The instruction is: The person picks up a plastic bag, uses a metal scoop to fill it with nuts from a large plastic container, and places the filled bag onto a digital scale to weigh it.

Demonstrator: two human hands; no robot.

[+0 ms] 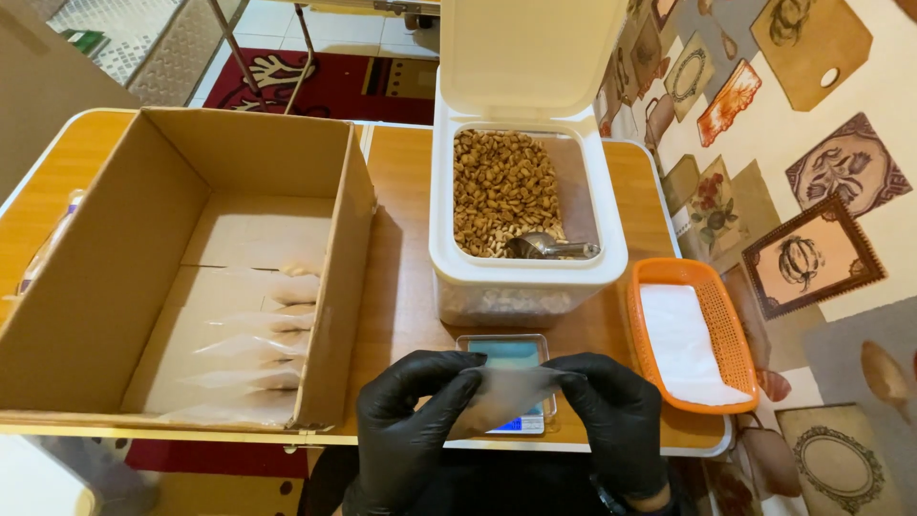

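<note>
Both hands wear black gloves and hold a small clear plastic bag between them, just above a small digital scale at the table's near edge. My left hand pinches the bag's left side; my right hand pinches its right side. Behind the scale stands a white plastic bin with its lid up, holding brown pellets and a metal scoop.
An open cardboard box at left holds several filled clear bags. An orange basket with flat clear bags sits at right. The wooden table carries everything; a patterned floor lies to the right.
</note>
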